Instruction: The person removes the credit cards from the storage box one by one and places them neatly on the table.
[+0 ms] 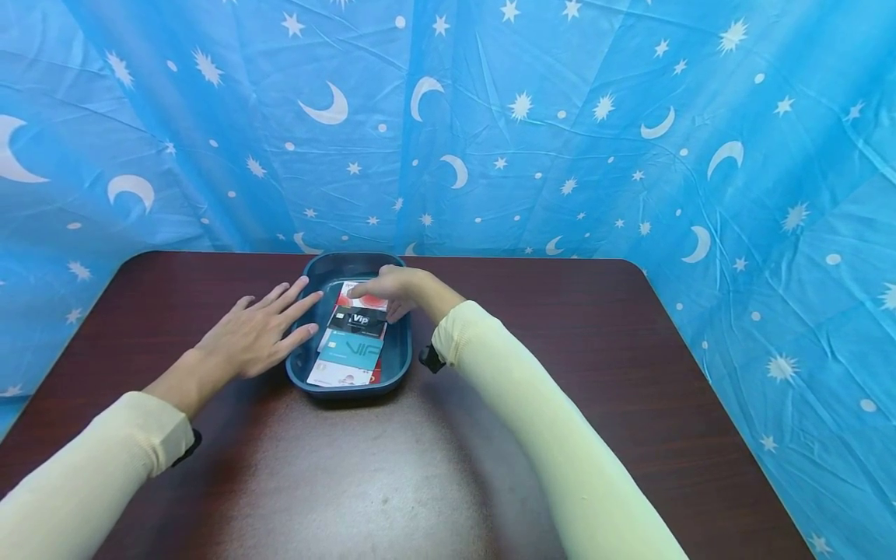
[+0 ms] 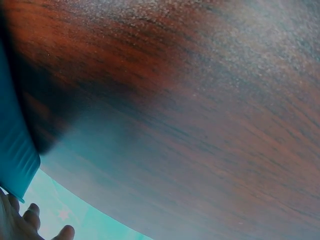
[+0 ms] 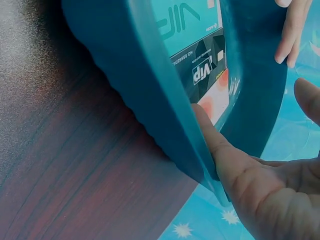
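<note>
A dark blue oval tray (image 1: 299, 369) holds several overlapping cards. From far to near lie a red-and-white card (image 1: 371, 302), a black "Vip" card (image 1: 343, 318), a teal "VIP" card (image 1: 350, 351) and a white card (image 1: 336, 376). Part of a red card (image 1: 377, 372) peeks out at the near right. Fingers spread, my left hand (image 1: 248, 333) rests at the tray's left rim. My right hand (image 1: 400, 289) reaches over the right rim, its fingers at the red-and-white card. In the right wrist view its thumb (image 3: 212, 135) lies inside the tray wall, apart from the forefinger.
The tray stands near the far edge of a dark brown wooden table (image 1: 560, 350). A blue curtain (image 1: 490, 155) with white moons and stars hangs behind and to the sides. Light sleeves and dark wrist bands cover my forearms.
</note>
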Demonstrator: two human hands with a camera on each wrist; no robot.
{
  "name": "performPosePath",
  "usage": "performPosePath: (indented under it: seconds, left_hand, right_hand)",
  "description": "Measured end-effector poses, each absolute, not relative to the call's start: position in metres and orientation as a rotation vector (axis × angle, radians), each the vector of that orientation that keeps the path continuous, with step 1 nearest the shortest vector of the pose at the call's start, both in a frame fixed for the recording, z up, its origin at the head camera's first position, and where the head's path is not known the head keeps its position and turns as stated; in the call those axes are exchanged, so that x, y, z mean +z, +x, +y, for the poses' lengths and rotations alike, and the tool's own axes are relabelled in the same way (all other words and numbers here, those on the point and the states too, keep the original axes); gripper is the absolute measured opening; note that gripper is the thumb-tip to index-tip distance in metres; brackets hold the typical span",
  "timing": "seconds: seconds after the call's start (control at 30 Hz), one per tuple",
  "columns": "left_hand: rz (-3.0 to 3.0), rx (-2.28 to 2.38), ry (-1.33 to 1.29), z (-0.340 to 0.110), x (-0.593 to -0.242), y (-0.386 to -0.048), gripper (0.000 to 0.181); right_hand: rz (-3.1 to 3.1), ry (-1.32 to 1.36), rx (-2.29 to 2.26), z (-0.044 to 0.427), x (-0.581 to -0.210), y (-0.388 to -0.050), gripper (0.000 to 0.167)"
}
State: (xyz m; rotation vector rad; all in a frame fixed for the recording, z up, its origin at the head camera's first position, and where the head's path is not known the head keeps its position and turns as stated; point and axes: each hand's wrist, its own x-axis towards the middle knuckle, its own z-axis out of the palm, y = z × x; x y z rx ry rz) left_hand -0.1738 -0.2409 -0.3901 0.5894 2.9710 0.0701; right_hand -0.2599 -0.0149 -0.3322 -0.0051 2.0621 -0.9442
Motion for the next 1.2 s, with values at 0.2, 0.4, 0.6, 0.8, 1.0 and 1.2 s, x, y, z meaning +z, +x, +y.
performPosePath:
  seconds: [0.2,0.4,0.6,0.8,1.0,1.2]
  left_hand:
    - [2.973,0.050,0.588,-0.242,-0.390,-0.174,0.070]
    - [2.964,0.060,0.576,-0.242,-0.390,-0.174,0.071]
    - [2.974,0.057,0.588,-0.242,-0.391,-0.174,0.070]
    - [2.974,0.061,0.591,-0.242,-0.390,-0.175,0.070]
    - [2.972,0.066,0.599,-0.242,-0.390,-0.175,0.069]
    - [2.975,0.059,0.607,-0.242,-0.389,-0.174,0.069]
  right_hand:
    - [2.077,0.052,-0.936,-0.020,-0.333,-0.259,0.085]
    - [2.079,0.092,-0.921,-0.026,-0.335,-0.260,0.084]
    - [2.101,0.124,-0.927,-0.029,-0.337,-0.260,0.081]
    - [2.109,0.147,-0.928,-0.033,-0.336,-0.262,0.078]
    - [2.123,0.116,-0.876,-0.038,-0.336,-0.264,0.078]
    - [2.124,0.120,-0.872,-0.041,-0.338,-0.263,0.079]
